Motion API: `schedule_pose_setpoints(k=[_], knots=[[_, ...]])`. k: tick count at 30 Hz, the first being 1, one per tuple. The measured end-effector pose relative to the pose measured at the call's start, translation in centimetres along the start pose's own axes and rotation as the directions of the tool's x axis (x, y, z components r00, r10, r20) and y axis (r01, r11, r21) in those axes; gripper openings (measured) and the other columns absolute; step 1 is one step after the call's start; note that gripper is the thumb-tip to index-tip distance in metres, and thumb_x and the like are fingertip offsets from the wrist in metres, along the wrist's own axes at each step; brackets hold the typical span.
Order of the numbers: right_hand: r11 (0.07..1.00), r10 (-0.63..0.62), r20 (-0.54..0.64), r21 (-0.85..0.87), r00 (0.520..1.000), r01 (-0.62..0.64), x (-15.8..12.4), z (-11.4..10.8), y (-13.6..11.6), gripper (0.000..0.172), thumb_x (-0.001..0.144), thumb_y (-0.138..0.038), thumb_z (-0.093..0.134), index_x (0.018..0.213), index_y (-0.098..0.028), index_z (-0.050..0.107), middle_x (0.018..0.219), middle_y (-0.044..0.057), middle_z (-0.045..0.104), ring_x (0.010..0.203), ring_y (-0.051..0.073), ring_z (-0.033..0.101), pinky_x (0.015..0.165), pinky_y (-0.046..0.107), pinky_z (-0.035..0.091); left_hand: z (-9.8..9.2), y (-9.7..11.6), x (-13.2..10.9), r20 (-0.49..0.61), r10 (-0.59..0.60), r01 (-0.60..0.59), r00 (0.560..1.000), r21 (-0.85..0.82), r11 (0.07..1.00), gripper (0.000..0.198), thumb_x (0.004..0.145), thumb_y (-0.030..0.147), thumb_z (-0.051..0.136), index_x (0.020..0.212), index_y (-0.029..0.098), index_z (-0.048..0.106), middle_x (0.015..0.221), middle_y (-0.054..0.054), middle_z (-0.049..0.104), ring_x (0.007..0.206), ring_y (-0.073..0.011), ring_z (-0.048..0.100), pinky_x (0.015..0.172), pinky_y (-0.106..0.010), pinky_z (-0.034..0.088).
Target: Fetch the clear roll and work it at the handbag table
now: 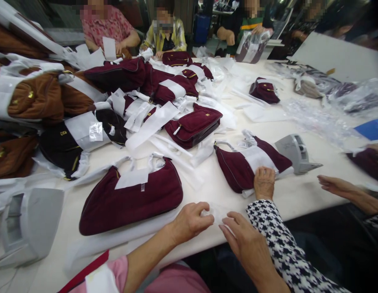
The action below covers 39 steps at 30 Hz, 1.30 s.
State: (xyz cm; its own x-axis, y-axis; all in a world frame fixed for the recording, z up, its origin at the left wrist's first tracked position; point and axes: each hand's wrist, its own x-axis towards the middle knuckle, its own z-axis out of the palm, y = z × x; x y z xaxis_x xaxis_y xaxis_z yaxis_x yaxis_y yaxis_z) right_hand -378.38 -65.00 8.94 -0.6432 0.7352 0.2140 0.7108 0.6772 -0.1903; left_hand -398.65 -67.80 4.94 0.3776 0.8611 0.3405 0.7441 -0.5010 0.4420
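Observation:
My left hand, closed, holds a crumpled piece of clear film over the table's near edge. Beside it my right hand has its fingers apart, the tips near the film's edge; whether they touch it I cannot tell. Nearest my left hand lies a maroon handbag with a white paper sheet and a small tag on it, its handle wrapped in white. To the right, a co-worker's hand in a houndstooth sleeve touches another maroon handbag with a white paper band.
Grey tape dispensers stand at the left and right. Maroon, black and brown handbags are heaped at the left and back. Clear plastic bags lie at the right. Several people sit or stand around the table.

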Motion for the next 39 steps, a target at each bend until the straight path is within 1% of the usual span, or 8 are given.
schedule_pose_setpoints(k=[6, 10, 13, 20, 25, 30, 33, 39], knots=[[0.969, 0.205, 0.116, 0.113, 0.972, -0.218, 1.8, 0.1, -0.3, 0.033, 0.09, -0.036, 0.037, 0.07, -0.022, 0.058, 0.069, 0.002, 0.06, 0.059, 0.015, 0.057, 0.053, 0.025, 0.041, 0.4, 0.3, -0.5, -0.037, -0.05, 0.047, 0.998, -0.069, 0.997, 0.021, 0.085, 0.032, 0.047, 0.087, 0.02, 0.064, 0.101, -0.012, 0.054, 0.07, -0.0161, 0.05, 0.065, -0.028, 0.04], [0.923, 0.267, 0.05, 0.274, 0.962, -0.27, 2.4, 1.8, -0.3, 0.027, 0.084, -0.042, 0.048, 0.073, -0.019, 0.056, 0.071, 0.004, 0.057, 0.062, 0.016, 0.056, 0.057, 0.027, 0.045, 0.0, 1.0, 0.5, -0.03, -0.345, 0.313, 0.938, -0.348, 0.884, 0.024, 0.084, 0.037, 0.05, 0.074, 0.017, 0.058, 0.089, -0.007, 0.052, 0.067, -0.0128, 0.049, 0.062, -0.024, 0.04], [0.85, 0.27, 0.083, 0.448, 0.959, -0.278, 1.9, 2.8, -0.3, 0.021, 0.081, -0.04, 0.054, 0.082, -0.019, 0.055, 0.081, 0.005, 0.057, 0.069, 0.017, 0.056, 0.061, 0.03, 0.051, -0.7, 1.3, 1.6, 0.077, -0.491, 0.49, 0.868, -0.305, 0.817, 0.011, 0.078, 0.029, 0.058, 0.082, 0.019, 0.054, 0.085, -0.002, 0.051, 0.065, -0.0129, 0.05, 0.059, -0.023, 0.039], [0.579, 0.413, 0.13, 0.727, 0.901, -0.37, -0.2, 3.7, -1.3, 0.023, 0.075, -0.034, 0.06, 0.091, -0.018, 0.056, 0.11, 0.01, 0.051, 0.093, 0.022, 0.056, 0.077, 0.037, 0.055, -2.9, 1.1, 1.7, 0.289, -0.302, 0.351, 0.908, -0.138, 0.926, 0.033, 0.075, 0.027, 0.06, 0.107, 0.024, 0.05, 0.105, -0.005, 0.053, 0.081, -0.0197, 0.056, 0.066, -0.027, 0.042], [0.493, 0.514, 0.124, 0.767, 0.849, -0.411, -0.6, 4.7, -2.0, 0.015, 0.076, -0.031, 0.057, 0.08, -0.017, 0.056, 0.112, 0.01, 0.05, 0.095, 0.021, 0.056, 0.08, 0.034, 0.054, -2.3, 0.6, 1.3, 0.223, -0.293, 0.339, 0.93, -0.207, 0.918, 0.019, 0.084, 0.023, 0.045, 0.098, 0.02, 0.058, 0.104, -0.01, 0.056, 0.09, -0.0244, 0.054, 0.077, -0.034, 0.04], [0.698, 0.435, 0.02, 0.623, 0.9, -0.352, -1.4, 5.9, -1.8, 0.019, 0.081, -0.032, 0.05, 0.072, -0.019, 0.059, 0.104, 0.01, 0.057, 0.098, 0.024, 0.054, 0.085, 0.038, 0.047, -1.4, -0.2, 1.6, 0.093, -0.482, 0.462, 0.871, -0.487, 0.741, 0.014, 0.082, 0.025, 0.047, 0.077, 0.019, 0.058, 0.084, -0.006, 0.058, 0.081, -0.0194, 0.053, 0.078, -0.03, 0.036], [0.624, 0.44, 0.102, 0.68, 0.892, -0.385, -1.9, 6.9, -1.6, 0.025, 0.085, -0.035, 0.042, 0.077, -0.019, 0.06, 0.09, 0.007, 0.062, 0.084, 0.02, 0.059, 0.076, 0.031, 0.048, -0.9, -0.6, 2.0, 0.101, -0.593, 0.528, 0.799, -0.59, 0.611, 0.017, 0.082, 0.031, 0.045, 0.074, 0.018, 0.053, 0.07, -0.002, 0.055, 0.062, -0.0135, 0.05, 0.063, -0.025, 0.037], [0.544, 0.544, 0.153, 0.684, 0.825, -0.485, -2.0, 8.2, -2.1, 0.03, 0.086, -0.042, 0.041, 0.077, -0.018, 0.057, 0.065, 0.002, 0.061, 0.059, 0.015, 0.058, 0.055, 0.024, 0.047, 1.9, -0.5, 2.1, 0.25, -0.76, 0.555, 0.6, -0.814, 0.169, 0.024, 0.08, 0.04, 0.037, 0.074, 0.017, 0.039, 0.065, 0.002, 0.047, 0.042, -0.0072, 0.041, 0.04, -0.019, 0.03]])
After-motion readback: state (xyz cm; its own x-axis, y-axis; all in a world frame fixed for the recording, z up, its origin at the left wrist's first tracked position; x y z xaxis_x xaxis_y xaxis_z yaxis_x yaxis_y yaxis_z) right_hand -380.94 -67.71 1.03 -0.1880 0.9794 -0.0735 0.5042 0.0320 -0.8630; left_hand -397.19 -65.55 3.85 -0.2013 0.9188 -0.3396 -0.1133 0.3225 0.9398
